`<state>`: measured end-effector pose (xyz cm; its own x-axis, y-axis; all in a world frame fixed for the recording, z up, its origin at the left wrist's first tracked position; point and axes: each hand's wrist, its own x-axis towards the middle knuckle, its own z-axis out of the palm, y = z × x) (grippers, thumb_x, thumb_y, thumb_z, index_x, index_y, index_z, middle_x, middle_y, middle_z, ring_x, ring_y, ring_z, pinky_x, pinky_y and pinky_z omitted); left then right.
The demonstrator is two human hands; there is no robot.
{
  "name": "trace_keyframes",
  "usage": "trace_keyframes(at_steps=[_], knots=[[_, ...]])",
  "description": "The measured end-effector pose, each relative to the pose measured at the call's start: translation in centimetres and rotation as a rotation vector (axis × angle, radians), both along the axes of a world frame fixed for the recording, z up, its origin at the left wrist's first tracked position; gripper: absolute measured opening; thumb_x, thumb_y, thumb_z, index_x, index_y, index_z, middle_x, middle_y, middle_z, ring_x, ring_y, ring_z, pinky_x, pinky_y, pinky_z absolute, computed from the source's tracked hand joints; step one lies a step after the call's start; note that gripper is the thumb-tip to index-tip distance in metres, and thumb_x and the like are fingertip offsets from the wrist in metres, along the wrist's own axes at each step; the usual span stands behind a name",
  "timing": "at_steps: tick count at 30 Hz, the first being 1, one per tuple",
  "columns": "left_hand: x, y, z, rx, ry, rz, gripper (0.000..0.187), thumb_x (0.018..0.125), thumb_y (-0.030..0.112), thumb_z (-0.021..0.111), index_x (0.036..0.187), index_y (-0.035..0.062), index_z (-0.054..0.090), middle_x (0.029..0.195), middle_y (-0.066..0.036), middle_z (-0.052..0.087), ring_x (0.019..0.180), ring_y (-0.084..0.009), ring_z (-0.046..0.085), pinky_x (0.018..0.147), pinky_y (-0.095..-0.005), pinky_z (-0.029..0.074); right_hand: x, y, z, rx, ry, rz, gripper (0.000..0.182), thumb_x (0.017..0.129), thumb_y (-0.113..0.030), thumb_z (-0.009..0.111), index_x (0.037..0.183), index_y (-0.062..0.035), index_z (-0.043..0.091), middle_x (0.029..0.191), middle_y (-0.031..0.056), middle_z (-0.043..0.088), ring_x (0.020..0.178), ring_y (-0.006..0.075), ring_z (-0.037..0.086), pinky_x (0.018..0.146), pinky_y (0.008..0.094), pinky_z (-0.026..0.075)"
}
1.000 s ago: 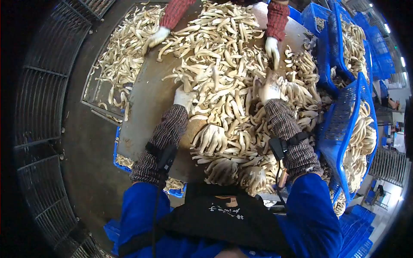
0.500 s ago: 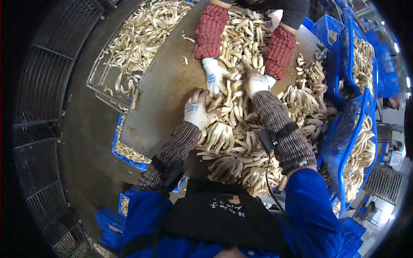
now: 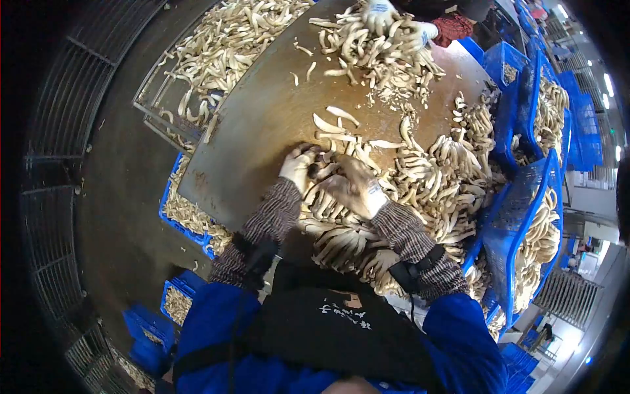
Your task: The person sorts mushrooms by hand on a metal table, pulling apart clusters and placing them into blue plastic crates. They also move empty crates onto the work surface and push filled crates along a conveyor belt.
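Note:
My left hand (image 3: 300,165), in a white-palmed work glove, curls its fingers round the ends of mushrooms (image 3: 323,172) at the near left of the pile. Close on its right, my right hand (image 3: 356,186), gloved too, reaches in over the same mushrooms; its fingers are smeared by motion and what they grip is hidden. Long pale mushrooms (image 3: 341,246) lie side by side in a bundle just below my hands. More mushrooms (image 3: 426,174) are heaped to the right. A few loose mushrooms (image 3: 343,116) lie beyond my fingers on the metal table (image 3: 262,118).
Across the table, a co-worker's gloved hands (image 3: 380,16) rest on another mushroom heap (image 3: 384,52). Blue crates (image 3: 518,230) of mushrooms line the right side. A metal-framed bin (image 3: 154,98) of mushrooms stands at the left, with a blue crate (image 3: 164,203) below it.
The co-worker's hands and their mushrooms have moved away to the far side, leaving a gap between the heaps. My right hand has come left and nearer, beside my left hand.

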<state>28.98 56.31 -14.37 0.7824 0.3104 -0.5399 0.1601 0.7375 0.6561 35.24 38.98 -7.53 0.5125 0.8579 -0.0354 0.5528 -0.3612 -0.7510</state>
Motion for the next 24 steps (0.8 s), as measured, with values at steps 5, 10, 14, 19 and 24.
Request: trace_keyframes(at_steps=[5,10,14,19,24], knots=[[-11.5,7.3,-2.2,0.615,0.133,0.035,0.054,0.082,0.003,0.059,0.133,0.0036,0.041,0.105,-0.008,0.062,0.078,-0.0111,0.055,0.065,-0.0238,0.046,-1.7,1.6,-1.0,-0.692,-0.469,0.595,0.091,0.065,-0.02,0.078,0.141,-0.0103,0.03,0.145,0.0158,0.03,0.13,0.0331,0.034,0.107,0.0449,0.033],[-28.0,16.2,-7.8,0.808,0.426,0.258,0.046,0.076,-0.006,0.059,0.121,-0.0018,0.049,0.106,-0.01,0.063,0.096,-0.0178,0.06,0.087,-0.0286,0.047,2.1,3.4,-0.2,-0.392,0.625,-0.28,0.063,0.074,-0.003,0.066,0.132,-0.0009,0.042,0.116,0.0142,0.061,0.093,0.0247,0.063,0.083,0.0336,0.054],[-27.5,15.4,-4.9,1.393,0.798,0.102,0.079,0.069,-0.004,0.068,0.137,-0.001,0.029,0.124,-0.015,0.052,0.112,-0.0252,0.053,0.092,-0.0344,0.047,3.9,-0.1,-8.9,0.079,0.671,-0.347,0.052,0.075,-0.013,0.071,0.118,0.0052,0.048,0.105,0.0112,0.062,0.087,0.0158,0.059,0.073,0.0279,0.049],[-12.1,3.3,-2.7,0.764,-0.069,-0.328,0.106,0.065,-0.005,0.074,0.146,0.0052,0.006,0.14,-0.016,0.032,0.125,-0.0236,0.037,0.1,-0.0371,0.04,0.2,-1.3,-9.5,0.218,0.847,-0.473,0.051,0.089,-0.025,0.059,0.129,0.0012,0.041,0.124,0.0189,0.05,0.11,0.0293,0.05,0.097,0.0394,0.038],[-2.1,-5.5,-0.7,-0.004,-0.165,-0.197,0.082,0.076,-0.008,0.062,0.144,0.0134,0.023,0.137,-0.007,0.042,0.123,-0.0227,0.045,0.102,-0.0394,0.041,-2.0,-2.2,-5.8,0.002,0.252,-0.354,0.057,0.093,-0.034,0.048,0.141,-0.0061,0.032,0.132,0.0271,0.044,0.123,0.0363,0.044,0.104,0.039,0.033]])
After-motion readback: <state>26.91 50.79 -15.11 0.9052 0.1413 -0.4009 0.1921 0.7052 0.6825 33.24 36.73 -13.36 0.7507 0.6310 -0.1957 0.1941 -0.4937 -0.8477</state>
